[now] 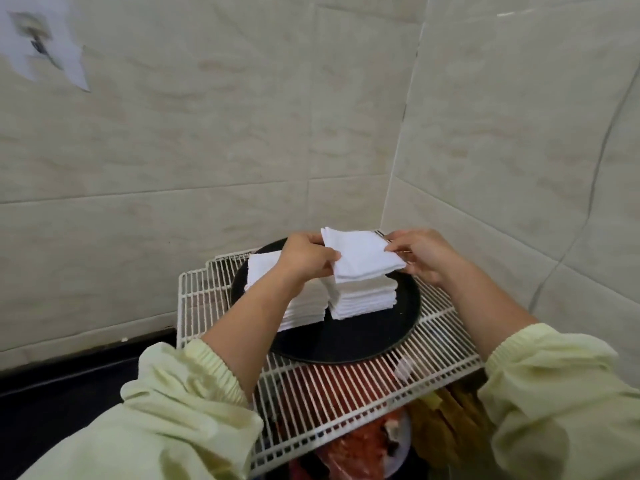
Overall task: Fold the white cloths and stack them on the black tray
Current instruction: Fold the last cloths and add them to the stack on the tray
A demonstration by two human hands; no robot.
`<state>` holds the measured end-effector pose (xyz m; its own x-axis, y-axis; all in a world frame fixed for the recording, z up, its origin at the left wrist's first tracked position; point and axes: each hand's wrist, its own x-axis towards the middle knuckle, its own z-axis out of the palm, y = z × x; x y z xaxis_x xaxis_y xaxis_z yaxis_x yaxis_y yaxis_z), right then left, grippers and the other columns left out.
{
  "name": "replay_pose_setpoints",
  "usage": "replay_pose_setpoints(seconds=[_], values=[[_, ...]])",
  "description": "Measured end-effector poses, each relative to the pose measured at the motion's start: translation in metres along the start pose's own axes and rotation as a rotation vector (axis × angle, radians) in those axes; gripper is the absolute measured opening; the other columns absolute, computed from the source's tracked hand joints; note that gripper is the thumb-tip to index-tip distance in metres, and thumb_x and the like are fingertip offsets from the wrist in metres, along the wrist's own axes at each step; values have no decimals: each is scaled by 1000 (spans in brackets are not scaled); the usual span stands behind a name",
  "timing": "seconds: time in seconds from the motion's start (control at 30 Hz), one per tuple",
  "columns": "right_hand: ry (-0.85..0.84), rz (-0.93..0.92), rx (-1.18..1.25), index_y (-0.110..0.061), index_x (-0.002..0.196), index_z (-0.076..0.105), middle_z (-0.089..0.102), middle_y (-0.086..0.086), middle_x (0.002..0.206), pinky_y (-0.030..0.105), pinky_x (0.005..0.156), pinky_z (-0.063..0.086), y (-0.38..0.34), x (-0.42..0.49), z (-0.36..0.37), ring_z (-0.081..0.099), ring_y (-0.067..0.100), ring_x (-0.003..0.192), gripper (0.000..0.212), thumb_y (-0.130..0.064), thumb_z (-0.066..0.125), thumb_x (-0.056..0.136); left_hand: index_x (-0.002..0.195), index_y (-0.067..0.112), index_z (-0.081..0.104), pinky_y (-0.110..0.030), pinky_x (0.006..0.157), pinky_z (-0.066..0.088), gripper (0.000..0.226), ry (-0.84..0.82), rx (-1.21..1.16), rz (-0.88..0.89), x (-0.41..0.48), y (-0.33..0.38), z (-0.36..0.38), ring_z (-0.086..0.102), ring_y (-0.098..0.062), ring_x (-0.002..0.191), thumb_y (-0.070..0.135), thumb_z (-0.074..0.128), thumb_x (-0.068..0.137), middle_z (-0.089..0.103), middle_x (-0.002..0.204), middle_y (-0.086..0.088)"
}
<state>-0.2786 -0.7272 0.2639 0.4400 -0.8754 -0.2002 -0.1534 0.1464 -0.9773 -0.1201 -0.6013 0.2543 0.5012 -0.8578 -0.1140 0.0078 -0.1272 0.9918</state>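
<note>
Left hand point(304, 259) and right hand point(422, 259) are pinching a folded cloth point(360, 258) by opposite edges | holding it flat, likely for landing square on the right stack point(363, 299) | tray point(346, 341) is sitting on rack point(346, 393)

Left hand point(304, 258) and right hand point(420, 256) reach forward, fingers point(331, 255) pinched.

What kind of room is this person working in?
Probably a kitchen or restaurant back room: tiled walls, a white wire rack holding a round black tray of folded white cloths.
</note>
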Motion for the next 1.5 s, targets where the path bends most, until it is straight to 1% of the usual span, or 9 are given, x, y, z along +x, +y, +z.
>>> replay_pose_setpoints(seconds=[0.13, 0.3, 0.7, 0.83, 1.0, 1.2, 1.27, 1.4, 1.5], values=[[-44, 21, -10, -5, 96, 66, 62, 5, 66, 18, 40, 46, 6, 21, -12, 58, 7, 42, 23, 9, 60, 80, 96, -1, 65, -41, 76, 60, 15, 108, 116, -16, 10, -6, 18, 63, -28, 79, -6, 67, 82, 63, 95, -17], [-123, 66, -55, -6, 98, 66, 64, 3, 61, 20, 44, 48, 24, 39, -16, 59, 10, 50, 25, 10, 58, 80, 137, 10, 42, -40, 70, 60, 63, 201, 255, -29, 16, -15, 29, 63, -32, 95, -4, 67, 81, 53, 111, -11], [-112, -6, -219, -5, 88, 63, 63, 7, 69, 19, 45, 48, 40, 46, -14, 59, 15, 61, 16, 9, 62, 80, 111, 13, 52, -34, 66, 52, 31, 326, 655, 93, 21, -30, 37, 63, -31, 85, 9, 65, 83, 61, 96, -11], [10, -164, -411, -10, 80, 65, 63, 5, 72, 29, 63, 53, 24, 50, -13, 62, 21, 74, 15, 4, 66, 76, 105, 12, 61, -29, 69, 48, 22, 374, 707, 192, 14, -15, 24, 62, -27, 87, 15, 65, 84, 65, 95, -6], [24, -344, -395, -17, 80, 65, 64, -2, 81, 31, 75, 52, -5, 34, 14, 61, 16, 81, 16, -2, 67, 76, 102, 14, 66, -26, 72, 51, 15, 495, 526, 257, 3, 3, -23, 64, -20, 90, 17, 63, 87, 69, 100, -4], [-254, -265, -248, -1, 85, 64, 62, 9, 82, 29, 72, 52, -5, 6, 80, 59, 19, 79, 4, -4, 64, 85, 145, 11, 36, -31, 101, 35, 54, 560, 242, 79, -12, -32, -58, 42, -25, 132, 32, 50, 97, 41, 148, -7], [-284, -219, -317, 13, 92, 61, 50, 10, 83, 33, 70, 42, 4, 6, 94, 48, 21, 78, 28, -15, 62, 85, 150, 11, 26, -37, 110, 33, 62, 494, 122, -21, -11, -48, -57, 36, -27, 138, 38, 46, 98, 32, 154, -7], [-348, -68, -419, -20, 78, 44, 36, -5, 74, 29, 64, 34, 21, 3, 111, 36, 13, 64, 31, -46, 61, 76, 152, 14, 20, -48, 112, 32, 71, 399, -44, -114, -10, -63, -52, 38, -30, 137, 46, 46, 95, 32, 154, -7], [-357, -6, -402, -16, 121, 48, 54, -2, 105, 35, 84, 45, 34, 5, 115, 54, 18, 94, 66, -56, 59, 69, 154, 16, 11, -46, 114, 30, 72, 376, -67, -134, -9, -66, -51, 34, -29, 139, 44, 45, 97, 26, 156, -5]])
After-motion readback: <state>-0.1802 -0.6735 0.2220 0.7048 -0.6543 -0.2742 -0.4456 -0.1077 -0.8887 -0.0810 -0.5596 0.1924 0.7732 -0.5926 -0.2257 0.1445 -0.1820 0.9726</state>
